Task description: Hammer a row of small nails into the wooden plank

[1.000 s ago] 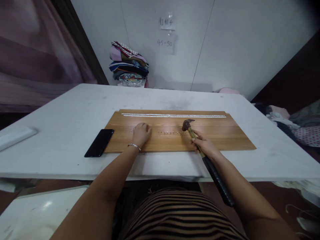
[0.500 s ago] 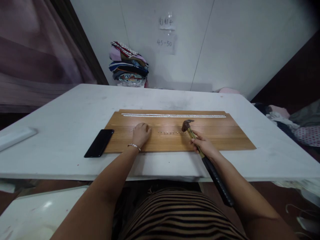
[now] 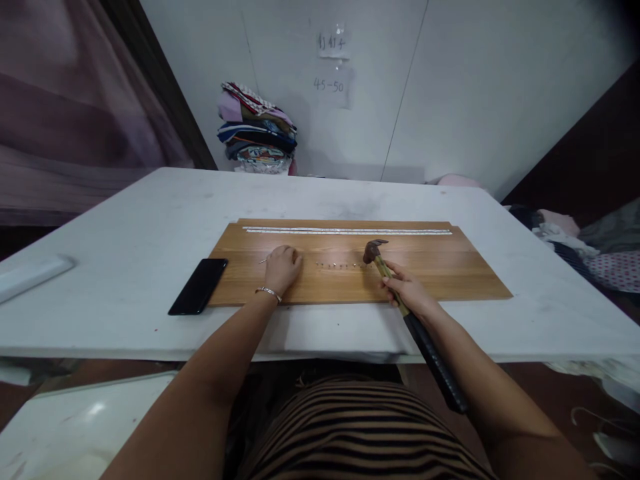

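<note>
A wooden board [image 3: 430,267] lies flat on the white table. Across its middle runs a row of several small nails [image 3: 341,266]. My right hand [image 3: 407,288] is wrapped around the wooden handle of a claw hammer [image 3: 387,270], just below its rusty head. The head hovers at the right end of the nail row, and the black grip slants back over the table edge. On the board's left part rests my left hand [image 3: 283,267], with its fingers curled together; whatever they hold, if anything, is hidden. A thin, pale, nail-like piece [image 3: 263,261] shows beside it.
Two white measuring strips [image 3: 350,231] run along the board's far side. A black phone [image 3: 199,287] overlaps the board's left edge. At the far left lies a white object [image 3: 35,277]. Folded clothes [image 3: 257,130] are stacked against the wall behind the table [image 3: 125,220].
</note>
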`<state>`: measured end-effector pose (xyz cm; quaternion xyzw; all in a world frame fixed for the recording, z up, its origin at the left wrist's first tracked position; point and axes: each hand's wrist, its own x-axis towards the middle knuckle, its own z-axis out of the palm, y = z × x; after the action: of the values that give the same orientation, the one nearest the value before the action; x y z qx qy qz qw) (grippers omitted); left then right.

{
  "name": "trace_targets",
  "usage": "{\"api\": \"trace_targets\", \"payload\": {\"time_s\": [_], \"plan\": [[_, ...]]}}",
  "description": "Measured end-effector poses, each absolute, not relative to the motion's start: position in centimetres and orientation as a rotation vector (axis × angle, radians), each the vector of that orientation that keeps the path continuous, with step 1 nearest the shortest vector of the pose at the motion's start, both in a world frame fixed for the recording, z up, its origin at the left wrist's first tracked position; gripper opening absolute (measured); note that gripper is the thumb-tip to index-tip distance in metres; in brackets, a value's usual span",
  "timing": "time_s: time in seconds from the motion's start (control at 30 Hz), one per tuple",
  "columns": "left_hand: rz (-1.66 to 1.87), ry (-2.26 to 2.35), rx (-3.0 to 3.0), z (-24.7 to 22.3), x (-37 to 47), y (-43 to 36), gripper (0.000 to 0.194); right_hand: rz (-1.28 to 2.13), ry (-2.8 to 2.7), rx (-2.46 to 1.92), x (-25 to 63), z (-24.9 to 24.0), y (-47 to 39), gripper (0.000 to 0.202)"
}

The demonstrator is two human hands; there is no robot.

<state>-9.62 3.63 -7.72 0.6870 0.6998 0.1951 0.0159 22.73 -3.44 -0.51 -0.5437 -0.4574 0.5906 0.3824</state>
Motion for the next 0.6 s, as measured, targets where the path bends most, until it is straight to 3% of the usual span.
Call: {"api": "trace_targets", "payload": {"time_s": [0.6], "plan": [[0.583, 2.191, 2.149, -7.5, -9.56, 3.49, 0.022, 1.501, -1.169, -1.386, 22.6, -0.02, -3.44, 0.072]]}}
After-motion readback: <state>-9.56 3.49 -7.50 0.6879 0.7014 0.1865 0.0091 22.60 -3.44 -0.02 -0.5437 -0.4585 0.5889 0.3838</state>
